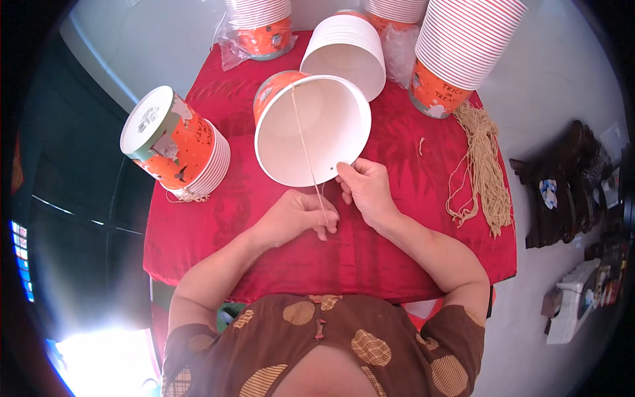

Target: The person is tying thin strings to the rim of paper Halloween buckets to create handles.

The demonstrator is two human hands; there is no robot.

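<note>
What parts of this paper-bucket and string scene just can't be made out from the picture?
- Head view: left hand curls over the string, hiding its lower end.
- Right hand fingertips cover the bucket rim near the hole.
- Top-edge cup stacks are cut off.
- Right-side floor clutter is too warped to identify.

One head-worn fisheye view looks steeply down, close over the red surface (423, 264), edges bending.

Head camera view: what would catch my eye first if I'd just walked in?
The big white-lined orange paper bucket tipped open at the middle of the red table, a thin cord running across its mouth. Both hands meet below it: the left hand pinches the cord, the right hand holds the rim.
</note>
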